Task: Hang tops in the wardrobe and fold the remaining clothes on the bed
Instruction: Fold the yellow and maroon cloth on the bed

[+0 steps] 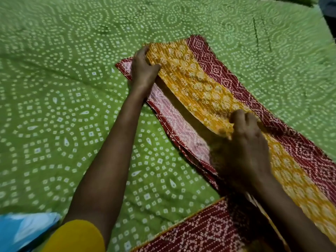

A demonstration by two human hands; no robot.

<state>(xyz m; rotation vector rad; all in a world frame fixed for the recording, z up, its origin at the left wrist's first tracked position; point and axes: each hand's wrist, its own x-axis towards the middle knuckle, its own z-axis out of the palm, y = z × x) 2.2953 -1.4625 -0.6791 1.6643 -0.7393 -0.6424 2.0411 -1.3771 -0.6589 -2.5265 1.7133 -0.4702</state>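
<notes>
Two hands are working one garment on the green bedspread [54,124]. At the near left, something blue [27,231] is showing. The left hand [143,70] is pinching the far end of the yellow and red garment [203,88]; the right hand [243,142], fingers curled, is gripping its yellow edge nearer. Folding looks partway done: one lengthwise fold is being laid over, further folds seemingly remaining. Its long axis is running from far left to near right.
</notes>
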